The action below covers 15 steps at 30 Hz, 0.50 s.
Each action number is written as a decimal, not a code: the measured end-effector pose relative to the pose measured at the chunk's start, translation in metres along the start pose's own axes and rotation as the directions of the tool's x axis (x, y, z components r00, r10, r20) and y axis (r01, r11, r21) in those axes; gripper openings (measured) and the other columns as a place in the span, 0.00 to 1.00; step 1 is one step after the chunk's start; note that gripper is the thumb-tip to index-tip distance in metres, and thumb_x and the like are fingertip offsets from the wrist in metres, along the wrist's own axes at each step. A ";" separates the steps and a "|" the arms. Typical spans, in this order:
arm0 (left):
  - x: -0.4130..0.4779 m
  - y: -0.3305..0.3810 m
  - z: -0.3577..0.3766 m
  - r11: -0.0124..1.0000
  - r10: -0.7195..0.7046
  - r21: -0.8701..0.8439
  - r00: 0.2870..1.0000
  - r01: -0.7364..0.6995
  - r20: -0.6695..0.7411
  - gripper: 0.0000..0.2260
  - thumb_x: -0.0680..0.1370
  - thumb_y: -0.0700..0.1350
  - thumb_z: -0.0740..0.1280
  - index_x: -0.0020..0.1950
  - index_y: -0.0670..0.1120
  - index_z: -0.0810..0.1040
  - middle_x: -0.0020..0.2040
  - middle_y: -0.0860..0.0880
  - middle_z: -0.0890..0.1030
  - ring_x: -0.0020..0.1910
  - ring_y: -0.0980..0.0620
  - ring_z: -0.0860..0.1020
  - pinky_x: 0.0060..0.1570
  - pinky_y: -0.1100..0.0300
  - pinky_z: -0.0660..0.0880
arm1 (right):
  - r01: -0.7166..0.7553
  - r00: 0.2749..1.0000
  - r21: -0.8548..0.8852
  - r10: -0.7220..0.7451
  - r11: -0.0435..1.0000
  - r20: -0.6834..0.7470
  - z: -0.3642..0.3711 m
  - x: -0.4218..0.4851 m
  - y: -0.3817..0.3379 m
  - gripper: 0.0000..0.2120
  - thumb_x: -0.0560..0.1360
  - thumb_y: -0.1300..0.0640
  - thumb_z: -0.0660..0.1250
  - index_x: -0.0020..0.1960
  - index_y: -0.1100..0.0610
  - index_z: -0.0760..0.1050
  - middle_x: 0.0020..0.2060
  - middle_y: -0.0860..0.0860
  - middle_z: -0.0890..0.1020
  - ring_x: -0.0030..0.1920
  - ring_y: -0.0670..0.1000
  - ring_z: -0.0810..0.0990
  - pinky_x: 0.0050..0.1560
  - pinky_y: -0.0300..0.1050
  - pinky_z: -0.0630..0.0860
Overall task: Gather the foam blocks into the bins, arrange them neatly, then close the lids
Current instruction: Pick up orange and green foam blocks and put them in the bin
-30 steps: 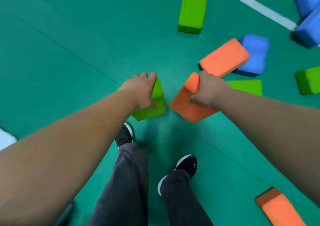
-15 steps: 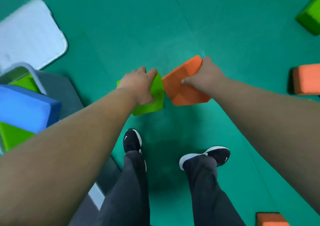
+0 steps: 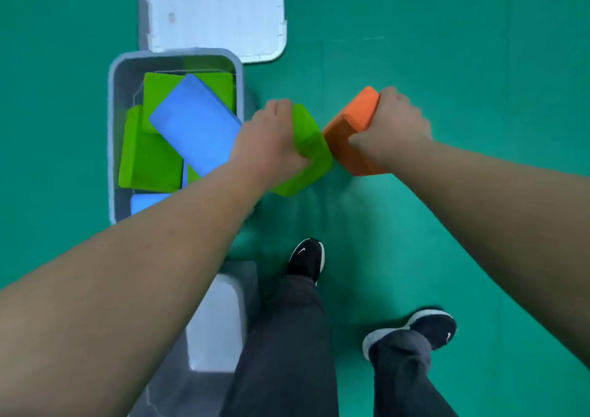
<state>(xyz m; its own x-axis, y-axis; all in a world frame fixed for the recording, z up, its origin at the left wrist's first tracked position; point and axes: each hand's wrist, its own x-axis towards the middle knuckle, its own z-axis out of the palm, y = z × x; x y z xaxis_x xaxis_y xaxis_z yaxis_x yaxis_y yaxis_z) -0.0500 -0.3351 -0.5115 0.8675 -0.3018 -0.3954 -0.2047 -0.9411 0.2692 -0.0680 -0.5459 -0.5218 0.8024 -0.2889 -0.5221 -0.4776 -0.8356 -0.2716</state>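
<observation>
You are looking down at your arms over a green floor (image 3: 463,49). Your left hand (image 3: 268,141) is gripping a green foam block (image 3: 311,151), fingers curled around it, just beside the open grey bin (image 3: 112,135). Your right hand (image 3: 391,129) is gripping an orange foam block (image 3: 352,129); the two blocks' corners appear to be touching. Inside the bin, a blue block (image 3: 194,126) is lying tilted across green blocks (image 3: 148,161). A white lid (image 3: 217,10) is lying beyond the bin.

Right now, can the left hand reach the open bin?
Probably yes. The left hand, gripping a green block, hangs right by the bin rim; the lid lies on the floor beyond, and nothing stands between.
</observation>
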 end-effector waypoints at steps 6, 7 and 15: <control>-0.016 -0.054 -0.065 0.968 -0.151 -0.236 0.949 0.085 -0.278 0.42 0.68 0.61 0.78 0.74 0.42 0.67 0.68 0.44 0.74 0.66 0.43 0.73 0.63 0.48 0.72 | 0.214 0.964 -0.044 -0.218 0.976 -0.153 -0.024 0.005 -0.102 0.32 0.65 0.48 0.72 0.65 0.56 0.68 0.62 0.57 0.74 0.62 0.64 0.74 0.60 0.58 0.70; -0.018 -0.061 -0.075 0.955 -0.195 -0.277 0.933 0.110 -0.304 0.42 0.67 0.61 0.78 0.73 0.42 0.68 0.67 0.45 0.74 0.66 0.44 0.73 0.63 0.50 0.71 | 0.257 0.950 -0.056 -0.263 0.965 -0.170 -0.029 0.005 -0.115 0.31 0.65 0.48 0.71 0.65 0.56 0.68 0.62 0.57 0.74 0.61 0.64 0.74 0.60 0.58 0.70; -0.076 -0.120 -0.125 0.791 -0.520 -0.561 0.753 0.246 -0.403 0.39 0.63 0.64 0.78 0.68 0.49 0.71 0.62 0.51 0.77 0.61 0.50 0.76 0.61 0.53 0.74 | 0.503 0.833 -0.025 -0.492 0.864 -0.254 -0.060 -0.015 -0.197 0.35 0.66 0.44 0.70 0.69 0.55 0.67 0.63 0.56 0.74 0.62 0.63 0.74 0.61 0.59 0.71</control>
<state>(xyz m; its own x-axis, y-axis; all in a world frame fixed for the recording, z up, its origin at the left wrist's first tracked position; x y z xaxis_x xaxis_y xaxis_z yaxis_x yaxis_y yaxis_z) -0.0345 -0.1804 -0.4043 0.9424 0.3238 -0.0835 0.3056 -0.7327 0.6081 0.0358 -0.4050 -0.4116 0.9940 0.0523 -0.0957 0.0003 -0.8786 -0.4776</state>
